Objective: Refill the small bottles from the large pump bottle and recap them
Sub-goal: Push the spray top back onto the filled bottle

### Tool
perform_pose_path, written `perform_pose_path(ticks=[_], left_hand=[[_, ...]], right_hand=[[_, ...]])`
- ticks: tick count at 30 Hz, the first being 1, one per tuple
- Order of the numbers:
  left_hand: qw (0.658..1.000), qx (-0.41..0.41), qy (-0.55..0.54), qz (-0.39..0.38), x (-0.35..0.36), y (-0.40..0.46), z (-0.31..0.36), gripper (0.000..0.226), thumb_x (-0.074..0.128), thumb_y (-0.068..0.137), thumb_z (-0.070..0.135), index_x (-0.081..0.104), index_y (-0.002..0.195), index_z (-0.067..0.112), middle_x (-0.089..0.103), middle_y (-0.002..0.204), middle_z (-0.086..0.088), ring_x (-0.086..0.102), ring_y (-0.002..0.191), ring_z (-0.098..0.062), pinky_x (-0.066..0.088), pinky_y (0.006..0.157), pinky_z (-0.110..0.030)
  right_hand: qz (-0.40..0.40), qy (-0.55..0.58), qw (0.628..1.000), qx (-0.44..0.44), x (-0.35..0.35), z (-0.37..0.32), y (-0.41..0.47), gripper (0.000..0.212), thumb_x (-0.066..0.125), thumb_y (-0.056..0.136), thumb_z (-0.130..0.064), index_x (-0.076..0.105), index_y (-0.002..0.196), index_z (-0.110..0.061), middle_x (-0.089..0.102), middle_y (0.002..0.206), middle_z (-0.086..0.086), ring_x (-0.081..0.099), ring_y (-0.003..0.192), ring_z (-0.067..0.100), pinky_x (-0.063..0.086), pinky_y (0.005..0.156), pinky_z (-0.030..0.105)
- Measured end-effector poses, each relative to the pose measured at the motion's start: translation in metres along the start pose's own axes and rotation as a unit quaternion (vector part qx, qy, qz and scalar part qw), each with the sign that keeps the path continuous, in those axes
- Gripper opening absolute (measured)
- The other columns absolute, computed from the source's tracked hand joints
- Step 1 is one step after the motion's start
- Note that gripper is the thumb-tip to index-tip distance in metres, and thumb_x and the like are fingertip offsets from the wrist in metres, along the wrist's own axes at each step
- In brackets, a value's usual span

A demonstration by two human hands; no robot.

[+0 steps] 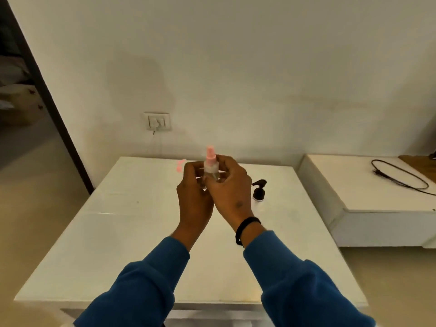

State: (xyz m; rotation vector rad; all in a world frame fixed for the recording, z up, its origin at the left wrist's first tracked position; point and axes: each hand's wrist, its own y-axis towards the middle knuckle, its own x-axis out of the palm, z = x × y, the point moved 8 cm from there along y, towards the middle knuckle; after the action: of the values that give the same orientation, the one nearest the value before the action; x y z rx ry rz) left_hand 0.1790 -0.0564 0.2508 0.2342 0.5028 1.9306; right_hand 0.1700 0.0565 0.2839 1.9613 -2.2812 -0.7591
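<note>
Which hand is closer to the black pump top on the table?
The right hand. It grips the small bottle just left of the black pump top. The left hand is on the bottle's far side, farther away.

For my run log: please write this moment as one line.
both hands hold small bottle | pink cap on | above white table | black pump top on table

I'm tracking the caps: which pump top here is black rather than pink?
The black pump top standing on the white table, right of the hands. The other pump top is pink, on the small clear bottle held in both hands.
</note>
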Motion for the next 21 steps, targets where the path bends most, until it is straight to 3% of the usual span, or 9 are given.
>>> perform_pose_path(ticks=[2, 6, 8, 12, 17, 21], left_hand=[[0.999, -0.024, 0.019, -0.009, 0.013, -0.004, -0.042, 0.027, 0.068, 0.092, 0.001, 0.055, 0.108, 0.017, 0.067, 0.094, 0.011, 0.066, 0.083, -0.008, 0.051, 0.07, -0.012], [0.991, -0.135, -0.001, -0.021, 0.036, -0.009, -0.127, 0.015, 0.061, 0.098, 0.004, 0.059, 0.102, 0.018, 0.071, 0.094, 0.006, 0.069, 0.086, -0.012, 0.052, 0.068, -0.014], [0.987, -0.159, 0.019, -0.028, 0.047, -0.006, -0.16, 0.013, 0.062, 0.097, 0.005, 0.059, 0.099, 0.017, 0.071, 0.09, 0.006, 0.068, 0.081, -0.009, 0.051, 0.065, -0.012], [0.977, -0.209, -0.001, -0.031, 0.068, 0.008, -0.217, 0.013, 0.054, 0.101, 0.009, 0.064, 0.093, 0.012, 0.073, 0.08, 0.003, 0.069, 0.072, -0.007, 0.05, 0.06, -0.013], [0.98, -0.193, -0.003, -0.057, 0.1, 0.04, -0.253, 0.015, 0.053, 0.101, 0.007, 0.066, 0.101, 0.016, 0.069, 0.087, 0.013, 0.063, 0.076, 0.01, 0.046, 0.066, -0.006], [0.975, -0.21, -0.005, -0.074, 0.122, 0.061, -0.276, 0.013, 0.053, 0.1, 0.01, 0.065, 0.101, 0.015, 0.069, 0.085, 0.01, 0.063, 0.072, 0.01, 0.046, 0.063, -0.005]], right_hand=[[0.008, -0.001, 0.999, 0.042, 0.015, 0.046, -0.002, 0.029, 0.072, 0.092, -0.017, 0.06, 0.107, -0.04, 0.062, 0.089, -0.028, 0.063, 0.088, -0.005, 0.047, 0.072, 0.002], [0.021, -0.003, 0.992, 0.127, 0.042, 0.131, -0.002, 0.027, 0.068, 0.096, -0.018, 0.065, 0.12, -0.028, 0.068, 0.105, -0.016, 0.064, 0.097, 0.004, 0.052, 0.084, 0.013], [0.033, 0.003, 0.987, 0.158, 0.053, 0.167, 0.002, 0.028, 0.067, 0.096, -0.017, 0.065, 0.122, -0.028, 0.07, 0.108, -0.012, 0.066, 0.099, 0.007, 0.052, 0.083, 0.013], [0.061, 0.007, 0.978, 0.199, 0.072, 0.219, 0.021, 0.036, 0.064, 0.093, -0.004, 0.065, 0.121, -0.027, 0.069, 0.107, -0.011, 0.063, 0.099, 0.008, 0.052, 0.09, 0.02], [0.113, 0.031, 0.969, 0.219, 0.084, 0.258, 0.058, 0.04, 0.063, 0.089, 0.004, 0.066, 0.118, -0.024, 0.065, 0.101, -0.012, 0.062, 0.096, 0.009, 0.052, 0.09, 0.023], [0.151, 0.046, 0.959, 0.237, 0.091, 0.283, 0.085, 0.04, 0.062, 0.086, 0.006, 0.067, 0.115, -0.021, 0.067, 0.104, -0.009, 0.061, 0.095, 0.008, 0.054, 0.092, 0.025]])
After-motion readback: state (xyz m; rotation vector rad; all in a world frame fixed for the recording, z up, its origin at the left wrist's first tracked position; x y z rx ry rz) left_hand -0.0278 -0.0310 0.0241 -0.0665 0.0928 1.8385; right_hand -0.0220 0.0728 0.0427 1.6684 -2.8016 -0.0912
